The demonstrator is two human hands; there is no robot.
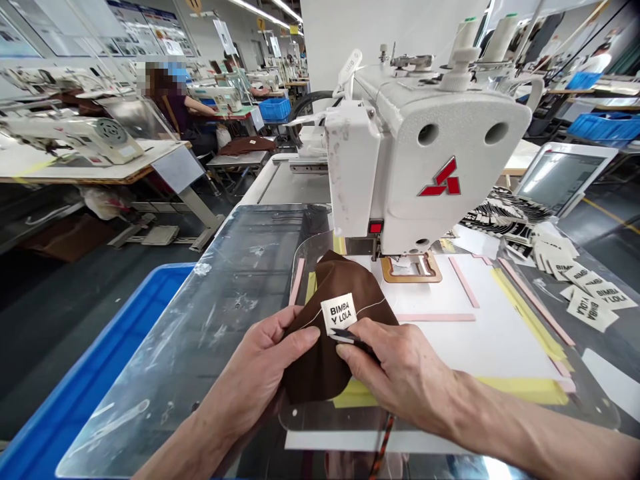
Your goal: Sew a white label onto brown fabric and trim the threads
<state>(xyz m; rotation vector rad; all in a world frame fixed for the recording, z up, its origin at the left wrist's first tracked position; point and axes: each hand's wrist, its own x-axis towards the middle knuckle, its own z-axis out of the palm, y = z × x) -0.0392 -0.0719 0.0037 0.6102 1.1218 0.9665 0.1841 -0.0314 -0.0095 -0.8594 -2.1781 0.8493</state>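
Gripping the brown fabric (345, 287) with both hands closed, you have your left hand (265, 360) on its left edge and your right hand (395, 367) pinching the lower edge of the white label (339, 312), the piece lying just in front of the sewing machine (430, 153).

"BIMBA Y LOLA" on white label (339, 313)
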